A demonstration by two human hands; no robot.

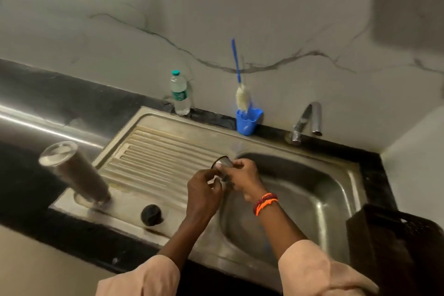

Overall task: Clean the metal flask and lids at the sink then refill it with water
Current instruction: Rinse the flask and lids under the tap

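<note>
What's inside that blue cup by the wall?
A bottle brush stands in the blue cup, white bristles at the rim and blue handle leaning on the wall. The cup's wall hides the brush tip and anything else inside.

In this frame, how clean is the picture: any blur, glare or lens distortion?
Head view: dim and soft; both hands and the small dark lid are motion-blurred; a glare streak crosses the left steel counter; wide-angle bending tilts the brown metal flask.

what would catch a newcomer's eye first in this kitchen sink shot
The two hands meet over the edge of the steel sink, both holding a small cup-shaped lid. The dark metal flask stands on the drainboard at left. A blue bottle brush sticks up from a blue holder by the wall.
</note>
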